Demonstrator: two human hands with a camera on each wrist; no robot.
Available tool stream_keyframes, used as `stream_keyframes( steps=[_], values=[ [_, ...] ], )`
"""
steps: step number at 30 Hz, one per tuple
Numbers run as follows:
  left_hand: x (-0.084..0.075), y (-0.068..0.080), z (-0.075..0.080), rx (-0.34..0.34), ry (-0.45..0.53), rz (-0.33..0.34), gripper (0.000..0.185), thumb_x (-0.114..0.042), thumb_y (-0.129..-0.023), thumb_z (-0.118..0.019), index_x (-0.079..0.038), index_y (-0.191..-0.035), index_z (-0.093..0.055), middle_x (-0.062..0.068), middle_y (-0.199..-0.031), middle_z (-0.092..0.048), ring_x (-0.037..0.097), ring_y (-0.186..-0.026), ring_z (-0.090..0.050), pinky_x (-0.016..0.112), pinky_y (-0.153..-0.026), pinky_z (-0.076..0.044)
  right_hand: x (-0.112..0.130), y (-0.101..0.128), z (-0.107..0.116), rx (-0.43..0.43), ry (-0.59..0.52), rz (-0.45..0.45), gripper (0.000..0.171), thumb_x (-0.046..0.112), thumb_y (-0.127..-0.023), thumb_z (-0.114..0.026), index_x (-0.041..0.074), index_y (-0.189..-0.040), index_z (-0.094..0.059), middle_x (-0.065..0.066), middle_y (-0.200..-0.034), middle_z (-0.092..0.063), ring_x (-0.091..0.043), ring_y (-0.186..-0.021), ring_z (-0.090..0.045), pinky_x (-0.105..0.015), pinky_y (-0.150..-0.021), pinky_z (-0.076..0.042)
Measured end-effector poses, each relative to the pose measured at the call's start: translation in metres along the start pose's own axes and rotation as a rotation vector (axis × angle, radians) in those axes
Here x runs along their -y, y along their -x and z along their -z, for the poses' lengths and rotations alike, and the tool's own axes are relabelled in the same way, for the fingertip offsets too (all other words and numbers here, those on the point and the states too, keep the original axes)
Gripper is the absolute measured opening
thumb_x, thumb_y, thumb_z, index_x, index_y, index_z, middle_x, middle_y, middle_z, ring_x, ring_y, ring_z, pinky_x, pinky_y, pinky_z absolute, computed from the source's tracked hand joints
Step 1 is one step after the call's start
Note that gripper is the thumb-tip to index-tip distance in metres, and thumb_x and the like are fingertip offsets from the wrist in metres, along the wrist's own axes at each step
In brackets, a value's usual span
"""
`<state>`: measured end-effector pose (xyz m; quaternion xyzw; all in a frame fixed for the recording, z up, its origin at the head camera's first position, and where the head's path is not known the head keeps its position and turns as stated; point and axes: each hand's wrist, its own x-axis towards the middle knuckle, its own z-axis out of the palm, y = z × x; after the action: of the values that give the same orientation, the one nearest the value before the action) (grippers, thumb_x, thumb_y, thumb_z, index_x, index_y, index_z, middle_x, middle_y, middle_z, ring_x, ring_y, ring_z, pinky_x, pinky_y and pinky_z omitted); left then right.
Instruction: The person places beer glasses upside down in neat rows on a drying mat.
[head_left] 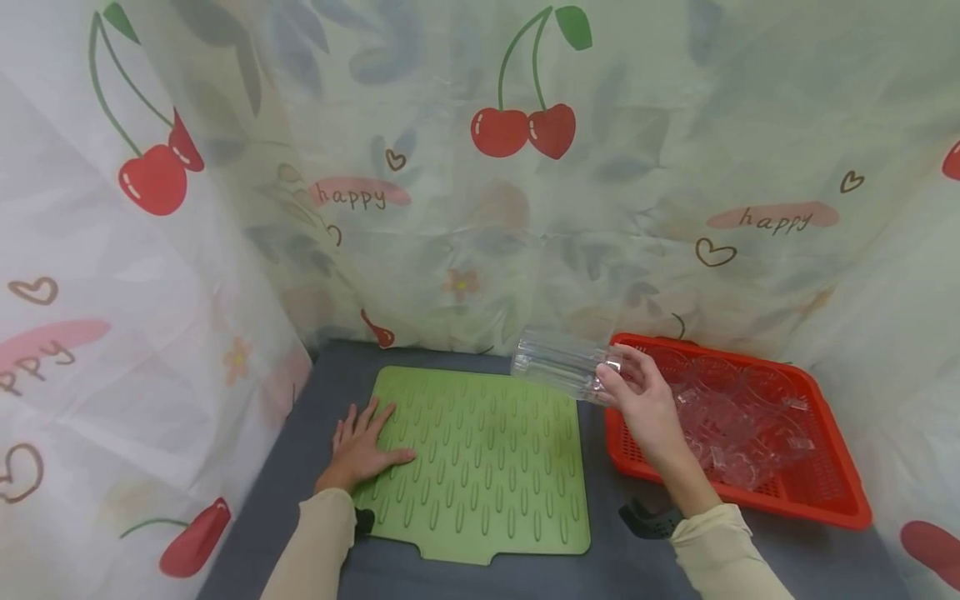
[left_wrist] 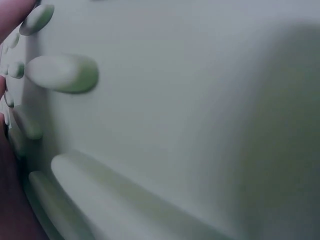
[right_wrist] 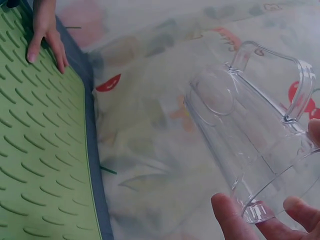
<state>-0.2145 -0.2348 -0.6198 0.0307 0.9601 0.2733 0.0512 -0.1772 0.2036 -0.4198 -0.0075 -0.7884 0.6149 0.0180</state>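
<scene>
My right hand grips a clear plastic cup by its rim end, holding it on its side in the air between the green ribbed mat and the red basket. In the right wrist view the clear cup shows a handle on its upper side, with my fingertips under its rim. My left hand lies flat with fingers spread on the mat's left edge. The left wrist view shows only the mat's ribs up close.
The red basket holds several more clear plastic cups. A dark grey tabletop lies under the mat. Cherry-printed curtains close off the back and both sides. A dark strap lies by my right wrist.
</scene>
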Motion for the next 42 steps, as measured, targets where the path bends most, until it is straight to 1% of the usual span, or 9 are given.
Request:
stream_keyframes(
  steps=[6, 12, 14, 19, 22, 24, 31, 37, 42],
  values=[
    [0.004, 0.000, -0.005, -0.011, -0.007, 0.006, 0.108, -0.074, -0.074, -0.074, -0.026, -0.162, -0.032, 0.010, -0.173, -0.013, 0.048, -0.158, 0.003, 0.070, -0.124, 0.002, -0.002, -0.001, -0.011, 0.010, -0.005, -0.009, 0.064, 0.043, -0.102, -0.061, 0.018, -0.155, -0.035, -0.010, -0.157, -0.045, -0.001, -0.116, -0.061, -0.011, -0.091, -0.054],
    [0.008, -0.003, -0.007, -0.006, -0.025, 0.008, 0.110, -0.078, -0.074, -0.071, -0.028, -0.162, -0.030, 0.009, -0.173, -0.011, 0.048, -0.158, 0.005, 0.070, -0.124, 0.002, -0.004, -0.004, -0.023, 0.019, -0.057, -0.020, 0.062, 0.037, -0.103, -0.062, 0.017, -0.155, -0.035, -0.014, -0.153, -0.048, 0.003, -0.111, -0.062, -0.013, -0.088, -0.055],
    [0.009, -0.003, -0.008, 0.001, -0.031, 0.007, 0.110, -0.079, -0.074, -0.070, -0.028, -0.163, -0.028, 0.009, -0.174, -0.010, 0.047, -0.158, 0.006, 0.070, -0.124, 0.002, -0.006, -0.006, -0.027, 0.025, -0.076, -0.026, 0.061, 0.034, -0.103, -0.061, 0.016, -0.155, -0.035, -0.014, -0.153, -0.048, 0.000, -0.113, -0.062, -0.014, -0.089, -0.056],
    [0.007, -0.002, -0.006, 0.001, -0.027, -0.002, 0.111, -0.079, -0.074, -0.071, -0.027, -0.163, -0.029, 0.010, -0.173, -0.011, 0.048, -0.158, 0.005, 0.070, -0.123, 0.003, -0.009, -0.008, -0.036, 0.046, -0.078, -0.042, 0.060, 0.038, -0.103, -0.060, 0.018, -0.154, -0.035, -0.013, -0.154, -0.049, -0.019, -0.127, -0.058, -0.026, -0.096, -0.058],
    [0.005, -0.002, -0.005, 0.001, -0.020, -0.008, 0.112, -0.078, -0.073, -0.072, -0.026, -0.163, -0.029, 0.011, -0.173, -0.012, 0.049, -0.158, 0.004, 0.071, -0.123, 0.002, -0.012, -0.010, -0.042, 0.059, -0.079, -0.049, 0.060, 0.040, -0.103, -0.059, 0.020, -0.154, -0.035, -0.013, -0.153, -0.050, -0.024, -0.130, -0.058, -0.035, -0.100, -0.058],
    [0.004, -0.001, -0.005, 0.004, -0.026, -0.010, 0.112, -0.079, -0.073, -0.072, -0.026, -0.163, -0.029, 0.010, -0.173, -0.011, 0.049, -0.158, 0.004, 0.071, -0.123, 0.002, -0.014, -0.011, -0.046, 0.067, -0.098, -0.050, 0.059, 0.039, -0.104, -0.059, 0.021, -0.155, -0.035, -0.013, -0.152, -0.050, -0.025, -0.129, -0.059, -0.038, -0.101, -0.058],
    [0.000, -0.002, -0.003, 0.019, -0.045, 0.011, 0.112, -0.077, -0.074, -0.073, -0.025, -0.163, -0.029, 0.012, -0.173, -0.012, 0.050, -0.157, 0.003, 0.071, -0.123, 0.001, -0.019, -0.015, -0.062, 0.089, -0.154, -0.039, 0.056, 0.035, -0.104, -0.059, 0.022, -0.154, -0.037, -0.016, -0.149, -0.052, -0.028, -0.126, -0.062, -0.040, -0.098, -0.059],
    [-0.001, -0.005, -0.002, 0.048, -0.067, 0.042, 0.112, -0.078, -0.074, -0.072, -0.028, -0.163, -0.026, 0.010, -0.174, -0.009, 0.048, -0.158, 0.006, 0.070, -0.124, 0.001, -0.017, -0.016, -0.078, 0.108, -0.202, -0.066, 0.055, 0.030, -0.105, -0.058, 0.017, -0.154, -0.038, -0.020, -0.148, -0.050, -0.035, -0.133, -0.056, -0.047, -0.101, -0.057],
    [0.004, -0.006, -0.006, 0.027, -0.048, 0.026, 0.112, -0.078, -0.072, -0.073, -0.028, -0.163, -0.028, 0.010, -0.173, -0.011, 0.049, -0.158, 0.005, 0.071, -0.123, 0.001, -0.020, -0.015, -0.088, 0.123, -0.196, -0.067, 0.055, 0.030, -0.104, -0.059, 0.018, -0.154, -0.039, -0.021, -0.150, -0.049, -0.038, -0.136, -0.053, -0.050, -0.103, -0.056]
  ],
)
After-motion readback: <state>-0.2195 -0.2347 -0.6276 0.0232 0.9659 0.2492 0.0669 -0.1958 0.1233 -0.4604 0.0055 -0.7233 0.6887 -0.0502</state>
